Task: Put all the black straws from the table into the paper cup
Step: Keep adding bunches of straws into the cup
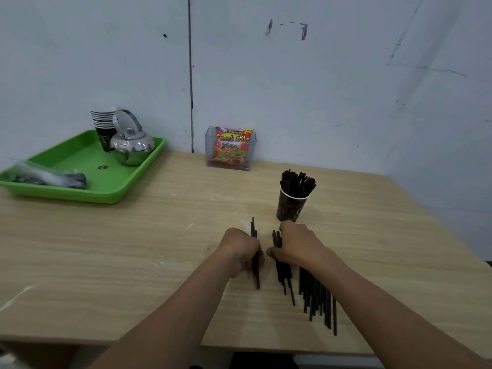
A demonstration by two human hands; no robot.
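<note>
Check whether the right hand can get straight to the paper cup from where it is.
Probably yes. The right hand sits on the table just in front of the paper cup, nothing between them. The straws already in the cup crowd its mouth, so adding more may be tight.

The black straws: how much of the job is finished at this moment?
Partly done. The paper cup already holds many straws. The left hand closes on a small bunch, and the right hand presses on another bunch. A loose pile remains on the table.

A scuffed pale wall (319, 89) backs the light wooden table (119, 249).
</note>
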